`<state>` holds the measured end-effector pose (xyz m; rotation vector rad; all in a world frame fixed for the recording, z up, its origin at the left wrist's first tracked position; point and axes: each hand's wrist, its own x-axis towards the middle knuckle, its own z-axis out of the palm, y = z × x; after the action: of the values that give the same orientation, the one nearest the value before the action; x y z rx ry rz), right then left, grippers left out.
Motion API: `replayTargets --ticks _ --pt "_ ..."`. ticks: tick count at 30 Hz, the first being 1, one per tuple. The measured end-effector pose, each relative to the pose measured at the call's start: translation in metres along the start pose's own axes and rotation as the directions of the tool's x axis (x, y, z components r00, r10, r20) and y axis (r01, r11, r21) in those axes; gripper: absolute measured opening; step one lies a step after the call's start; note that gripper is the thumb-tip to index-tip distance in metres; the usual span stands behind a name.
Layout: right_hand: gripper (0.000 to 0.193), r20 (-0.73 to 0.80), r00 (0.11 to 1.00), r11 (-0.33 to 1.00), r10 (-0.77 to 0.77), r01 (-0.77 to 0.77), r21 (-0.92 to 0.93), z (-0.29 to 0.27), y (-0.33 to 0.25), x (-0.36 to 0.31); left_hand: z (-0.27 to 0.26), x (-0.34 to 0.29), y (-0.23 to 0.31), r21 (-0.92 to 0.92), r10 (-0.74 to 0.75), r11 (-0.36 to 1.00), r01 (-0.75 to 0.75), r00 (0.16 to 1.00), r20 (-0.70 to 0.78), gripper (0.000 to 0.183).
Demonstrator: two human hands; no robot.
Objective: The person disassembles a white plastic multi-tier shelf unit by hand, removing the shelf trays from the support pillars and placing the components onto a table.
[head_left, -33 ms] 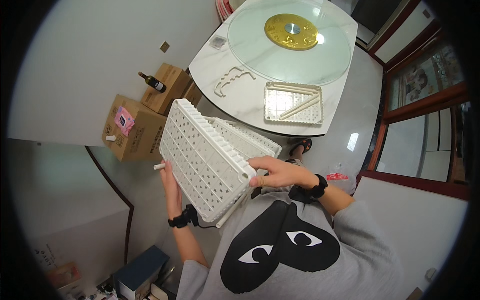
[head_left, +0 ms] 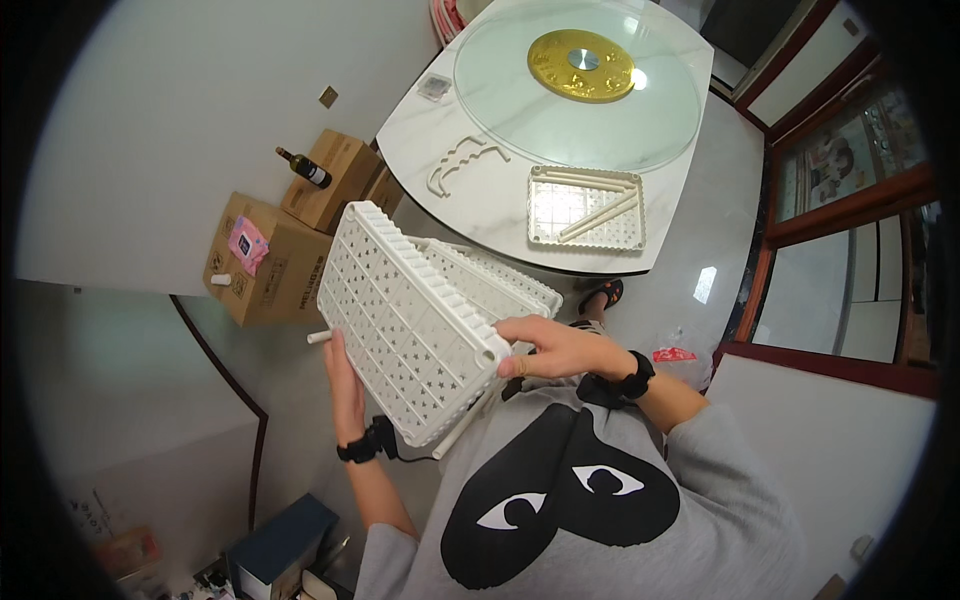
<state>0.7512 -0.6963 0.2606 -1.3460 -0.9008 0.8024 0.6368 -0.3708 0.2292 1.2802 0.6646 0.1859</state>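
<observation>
A white star-perforated tray [head_left: 395,320] was tilted in front of the person, just short of the table [head_left: 490,220]. The right hand [head_left: 555,347] was closed on its near right corner, thumb on one side and fingers on the other. The left hand [head_left: 346,390] lay against its left edge; the fingers were partly hidden, so how far they were closed could not be told. A white tube [head_left: 319,337] poked out beside them. The tilted tray blocked much of a second white tray [head_left: 495,285] behind it.

On the table, a third tray [head_left: 587,246] held pale rods [head_left: 600,215] near the front edge, with cream curved pieces [head_left: 440,178] to its left and a glass turntable [head_left: 500,95] beyond. Cartons [head_left: 268,295] crowded the left side, carrying a dark bottle [head_left: 303,167] and a pink packet [head_left: 247,245]. A sandalled foot [head_left: 604,294] showed by the table's near edge, and a red-printed bag [head_left: 677,354] lay on the floor to the right.
</observation>
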Motion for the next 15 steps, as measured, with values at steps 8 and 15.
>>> replayTargets --ticks 8,15 --pt "0.050 0.153 0.988 1.000 -0.008 0.005 0.023 0.024 -0.010 0.011 0.019 -0.070 0.021 -0.088 0.022 0.996 -0.022 1.000 -0.007 0.059" --pt "0.042 0.307 0.946 0.960 -0.108 0.019 0.279 0.022 -0.010 0.022 0.007 -0.069 0.033 -0.120 0.125 0.984 -0.131 0.991 -0.055 0.064"
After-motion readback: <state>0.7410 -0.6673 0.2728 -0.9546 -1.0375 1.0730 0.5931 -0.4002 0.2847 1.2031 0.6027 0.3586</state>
